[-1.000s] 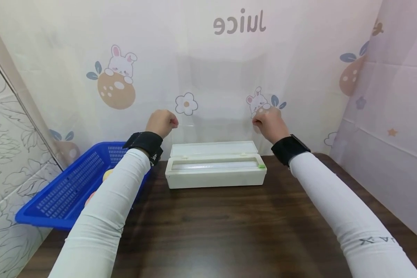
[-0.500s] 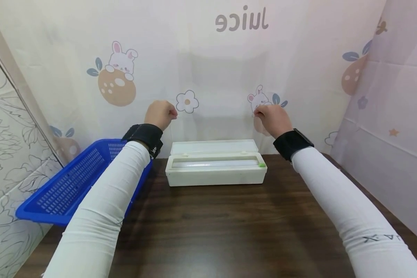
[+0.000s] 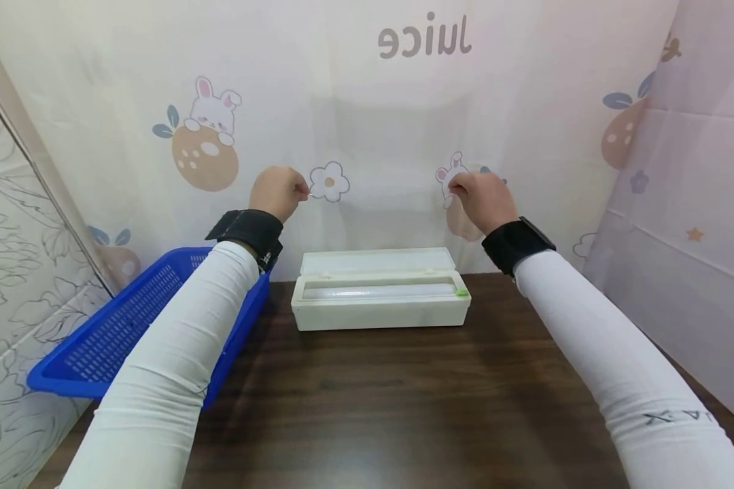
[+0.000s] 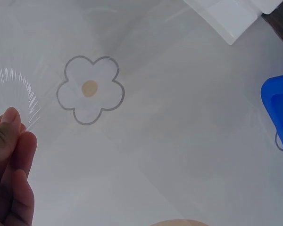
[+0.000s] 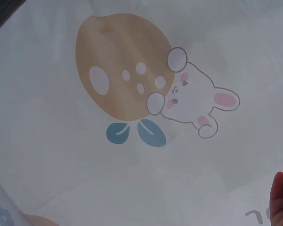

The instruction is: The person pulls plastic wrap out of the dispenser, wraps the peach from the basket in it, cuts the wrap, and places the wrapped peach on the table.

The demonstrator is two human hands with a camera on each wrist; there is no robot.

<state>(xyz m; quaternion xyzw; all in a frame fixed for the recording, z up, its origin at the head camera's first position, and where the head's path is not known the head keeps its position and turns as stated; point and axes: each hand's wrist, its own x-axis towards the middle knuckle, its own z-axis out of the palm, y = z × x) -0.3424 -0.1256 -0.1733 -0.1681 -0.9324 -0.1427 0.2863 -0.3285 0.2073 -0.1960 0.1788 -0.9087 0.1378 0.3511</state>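
Stretched in front of the printed curtain is a sheet of clear plastic wrap (image 4: 19, 94), showing fine shiny creases in the left wrist view. My left hand (image 3: 278, 193) pinches its corner between thumb and forefinger. Level with it on the other side, my right hand (image 3: 484, 202) pinches the opposite corner with curled fingers; only a sliver of that hand shows in the right wrist view. Below and between both hands sits a white plastic-wrap dispenser (image 3: 380, 317), its lid (image 3: 378, 261) tipped back. A pale roll (image 3: 376, 292) lies in its slot, and a small green piece (image 3: 461, 293) is at the right end.
A blue mesh basket (image 3: 122, 319) stands at the left of the dark wooden table (image 3: 367, 401), partly behind my left sleeve. The curtain (image 3: 397, 129) closes off the back, and another hanging cloth (image 3: 679, 224) the right side.
Both hands have risen somewhat and drawn slightly farther apart, still pinching the plastic wrap. The dispenser and basket have stayed in place.
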